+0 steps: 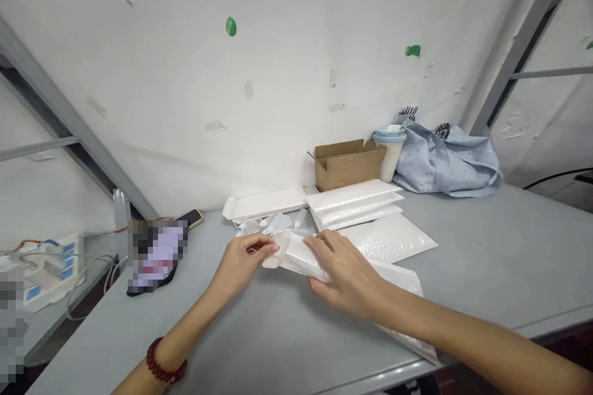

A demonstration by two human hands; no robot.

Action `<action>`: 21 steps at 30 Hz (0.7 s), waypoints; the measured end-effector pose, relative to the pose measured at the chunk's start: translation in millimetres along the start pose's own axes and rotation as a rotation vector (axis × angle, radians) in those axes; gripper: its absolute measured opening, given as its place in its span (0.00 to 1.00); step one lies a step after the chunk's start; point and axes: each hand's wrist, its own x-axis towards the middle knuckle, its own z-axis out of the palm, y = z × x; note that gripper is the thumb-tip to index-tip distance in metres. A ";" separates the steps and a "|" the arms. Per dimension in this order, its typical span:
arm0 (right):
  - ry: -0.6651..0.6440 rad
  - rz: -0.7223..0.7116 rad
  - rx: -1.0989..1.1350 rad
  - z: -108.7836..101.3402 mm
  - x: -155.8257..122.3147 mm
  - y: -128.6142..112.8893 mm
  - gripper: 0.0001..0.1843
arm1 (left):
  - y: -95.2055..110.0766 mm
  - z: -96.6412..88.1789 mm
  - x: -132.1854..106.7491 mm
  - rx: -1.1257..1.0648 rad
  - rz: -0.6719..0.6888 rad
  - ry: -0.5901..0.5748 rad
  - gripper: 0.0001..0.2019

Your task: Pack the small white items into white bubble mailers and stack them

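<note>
A white padded bubble mailer is held up just above the table in both hands. My left hand pinches the flap at its left end between thumb and fingers. My right hand is closed around the mailer's body, fingers on top and thumb below. Behind the hands lies a pile of small, clear and white plastic pieces, too small to name. Beneath and beside my right forearm another bubble mailer reaches the table's front edge, partly hidden by the arm.
More bubble mailers are stacked near the wall beside flat white packaging. Behind stand a cardboard box, a lidded cup and a light blue cloth bag. Left are a phone and a power strip with cables.
</note>
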 end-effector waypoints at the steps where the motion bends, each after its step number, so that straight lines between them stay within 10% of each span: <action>1: 0.003 -0.006 0.004 0.6 -0.2 0.1 0.23 | 2.2 1.0 -2.7 0.034 0.013 -0.015 0.08; 10: -0.058 -0.046 0.023 -3.2 -3.6 -4.5 0.24 | 16.9 7.4 -17.7 0.168 0.219 -0.334 0.13; 15: -0.001 0.053 -0.047 -8.9 3.6 8.8 0.21 | -2.8 -9.7 1.6 0.333 0.141 0.083 0.12; 21: 0.102 0.127 -0.131 -14.3 11.9 22.4 0.20 | -27.8 -0.5 14.7 0.470 0.137 0.074 0.13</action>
